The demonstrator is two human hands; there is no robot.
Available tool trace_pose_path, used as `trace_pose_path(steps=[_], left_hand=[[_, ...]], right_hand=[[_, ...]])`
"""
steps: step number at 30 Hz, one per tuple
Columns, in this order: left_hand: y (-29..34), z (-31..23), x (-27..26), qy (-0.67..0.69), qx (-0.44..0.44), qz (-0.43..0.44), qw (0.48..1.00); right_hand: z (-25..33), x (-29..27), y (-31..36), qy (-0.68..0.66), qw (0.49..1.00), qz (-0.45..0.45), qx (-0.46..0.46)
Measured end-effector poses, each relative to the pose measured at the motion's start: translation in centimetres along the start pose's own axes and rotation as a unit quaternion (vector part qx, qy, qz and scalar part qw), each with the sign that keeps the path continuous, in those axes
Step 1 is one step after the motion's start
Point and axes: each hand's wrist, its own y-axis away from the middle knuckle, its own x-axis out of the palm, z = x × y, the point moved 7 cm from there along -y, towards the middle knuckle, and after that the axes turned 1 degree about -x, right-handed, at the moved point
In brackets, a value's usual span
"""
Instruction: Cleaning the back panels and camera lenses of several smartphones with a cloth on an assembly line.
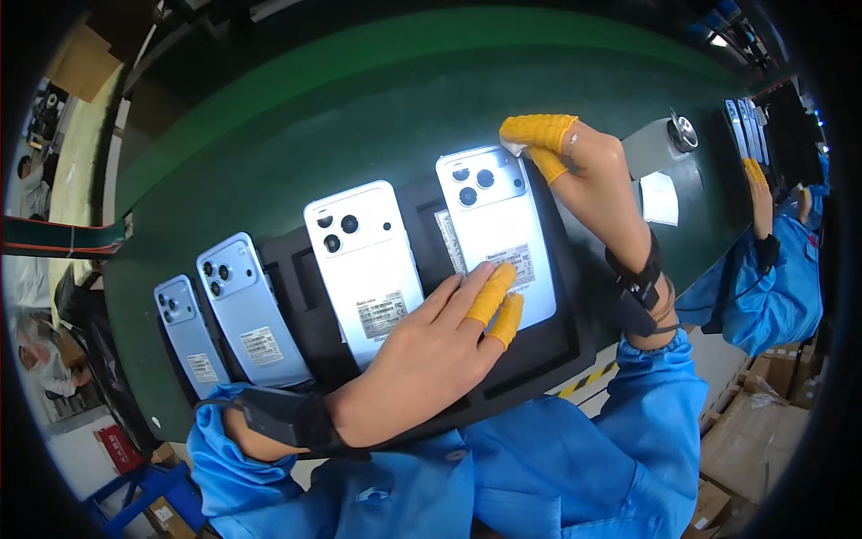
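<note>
A light blue phone (498, 220) lies back side up at the right end of a black tray (575, 341). My left hand (431, 350) rests on its lower half, fingers stretched over the label, two of them in yellow finger cots. At the phone's top right corner, my right hand (597, 175), also in yellow cots, pinches a small white wipe (514, 148) against the edge. Three more phones lie back up to the left: a near one (364, 260), a middle one (251, 310) and a far left one (189, 328). Each shows a camera block and a printed label.
A dispenser bottle (660, 144) with a metal top stands right of my right hand, beside a white paper pad (660, 198). Farther right, a co-worker in a blue sleeve (772, 278) reaches toward more phones (745, 130). The green table (359, 108) extends behind the tray.
</note>
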Motion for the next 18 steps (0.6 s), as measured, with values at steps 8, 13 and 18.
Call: trace_pose_path(steps=[8,13,18], left_hand=[[0.2,0.4,0.1,0.032,-0.025,0.031,0.999],[0.0,0.6,0.3,0.058,-0.02,0.057,0.997],[-0.2,0.7,0.2,0.062,-0.028,0.052,0.996]], right_hand=[[-0.7,0.4,0.4,-0.056,0.99,0.063,0.112],[-1.0,-0.1,0.2,-0.02,0.999,-0.034,0.006],[-0.7,0.0,0.2,-0.047,0.997,0.055,0.02]])
